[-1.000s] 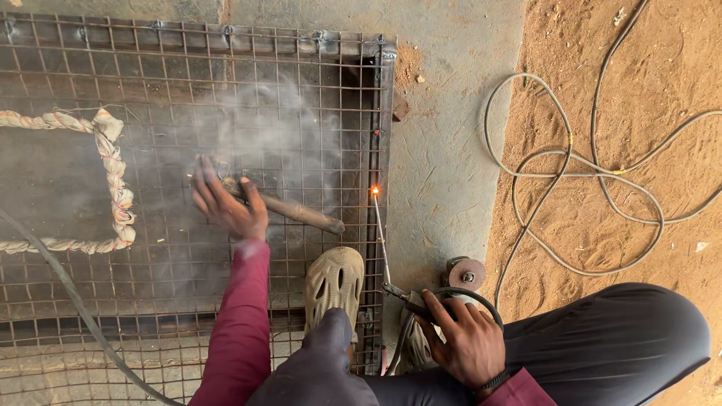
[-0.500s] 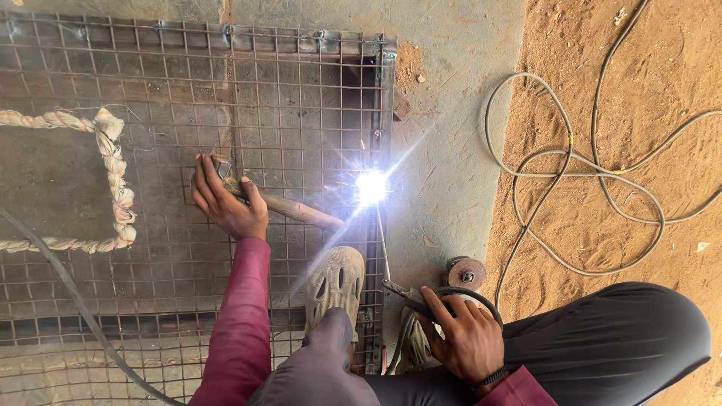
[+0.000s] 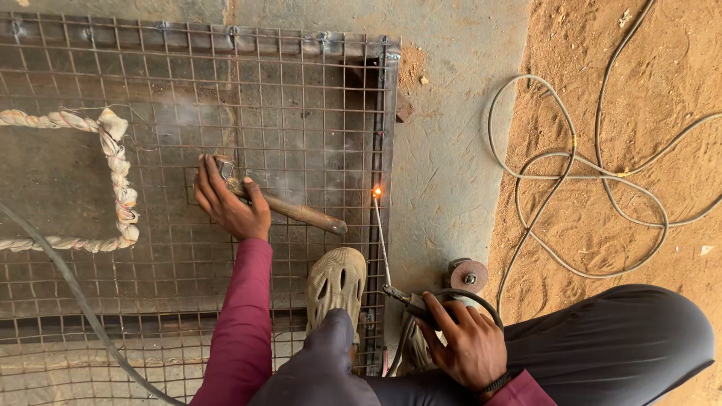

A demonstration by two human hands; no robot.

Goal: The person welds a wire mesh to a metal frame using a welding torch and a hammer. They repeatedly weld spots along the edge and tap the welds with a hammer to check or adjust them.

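Fading from bright arc to small glow, your welding rod (image 3: 382,237) tip; right hand (image 3: 462,342) fingers gripping electrode holder (image 3: 410,302), left hand (image 3: 229,201) fingers wrapped round hammer (image 3: 289,210) on wire mesh (image 3: 301,113).

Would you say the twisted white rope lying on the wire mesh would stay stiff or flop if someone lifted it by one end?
The twisted white rope would probably flop: it already bends round corners on the wire mesh. It looks light for its length, being braided cloth-like strands. It seems unlikely to roll or slide, since its rough twists rest on the grid.
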